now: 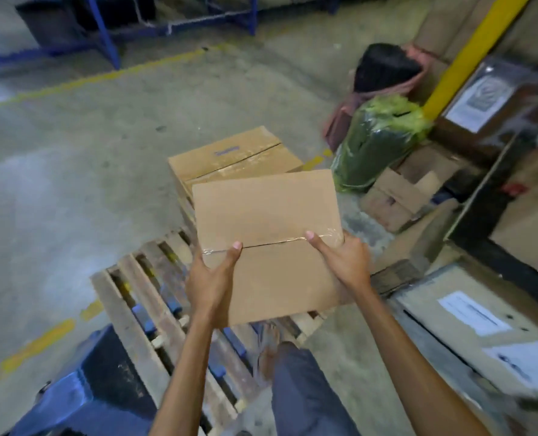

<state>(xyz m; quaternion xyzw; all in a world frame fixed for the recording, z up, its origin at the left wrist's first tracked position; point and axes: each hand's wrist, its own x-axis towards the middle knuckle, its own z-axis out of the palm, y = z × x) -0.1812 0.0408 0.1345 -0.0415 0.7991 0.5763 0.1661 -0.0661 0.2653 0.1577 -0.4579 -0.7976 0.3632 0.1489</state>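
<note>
Head view. Warehouse bay with a concrete floor (72, 184) marked by yellow lines; a wooden pallet (129, 309) lies at the person's feet. A taped carton (267, 212) is held in the air above the pallet, tilted slightly, clear of the slats. The left hand (211, 281) grips its left edge and the right hand (346, 259) its right edge. Each thumb presses on the top face at the taped seam, while the other fingers curl round the sides, mostly hidden. A second box (230, 158) already sits on the pallet's far end, just beyond the carton. Judged progress: one box placed; this carton is not yet set down, and most slats remain bare. A green bag (374, 143) stands to the right.
</note>
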